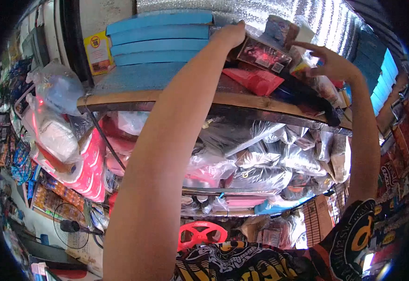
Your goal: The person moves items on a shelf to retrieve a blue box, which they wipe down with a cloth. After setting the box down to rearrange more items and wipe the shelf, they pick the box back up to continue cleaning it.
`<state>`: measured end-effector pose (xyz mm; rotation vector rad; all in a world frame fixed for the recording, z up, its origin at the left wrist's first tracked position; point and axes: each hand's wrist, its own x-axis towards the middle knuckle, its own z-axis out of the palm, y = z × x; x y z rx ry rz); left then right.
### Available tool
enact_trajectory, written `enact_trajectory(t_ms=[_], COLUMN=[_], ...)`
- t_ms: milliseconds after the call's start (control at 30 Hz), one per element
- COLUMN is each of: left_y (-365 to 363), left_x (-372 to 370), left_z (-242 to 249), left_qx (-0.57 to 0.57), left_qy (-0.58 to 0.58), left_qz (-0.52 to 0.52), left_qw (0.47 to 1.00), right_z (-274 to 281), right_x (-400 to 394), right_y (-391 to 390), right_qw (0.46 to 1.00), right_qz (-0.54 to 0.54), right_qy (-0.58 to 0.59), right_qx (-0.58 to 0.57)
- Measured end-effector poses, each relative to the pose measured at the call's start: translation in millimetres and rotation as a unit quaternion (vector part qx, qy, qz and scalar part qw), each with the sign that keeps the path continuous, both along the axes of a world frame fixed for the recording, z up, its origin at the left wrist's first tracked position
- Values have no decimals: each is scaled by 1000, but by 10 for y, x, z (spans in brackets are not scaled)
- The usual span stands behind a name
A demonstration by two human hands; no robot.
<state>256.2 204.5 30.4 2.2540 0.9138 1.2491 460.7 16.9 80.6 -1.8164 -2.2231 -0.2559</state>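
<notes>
we are reaching up to a wooden shelf (260, 100) crammed with goods, its front edge running from the left down toward the right. at its left end sits a stack of blue foam boards (157, 33); below hang bagged goods in clear plastic (260, 154). at the middle of the shelf lies a dark packet with a pink label (263, 54), its long axis tilted down toward the right, and just under it a red packet (256, 80). our left hand (230, 35) rests on the dark packet's left end, fingers curled over behind it, so we cannot tell how firm the grip is. our right hand (333, 63) hovers at the right side, fingers spread wide, holding nothing, near crinkled wrappers. the left hand is nearer the packet.
</notes>
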Motion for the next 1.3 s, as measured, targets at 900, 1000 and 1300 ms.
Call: enact_trajectory(t_ms=[900,1000,1300], left_y=[-742,-725,-738], left_x=[-2180,-2178,-2172], left_z=[-701,-705,-689], left_qx=[273,312,291], left_qy=[-6,-23,-4], left_qz=[473,454,449], left_qw=[838,834,845], right_z=[-355,-282,-198], right_x=[-2492,-2477,-2315], right_y=[1890,1775,1988], right_qw=[867,856,843], right_qz=[3,-51,-36], right_qy=[-361,-409,-348], right_qx=[342,312,409])
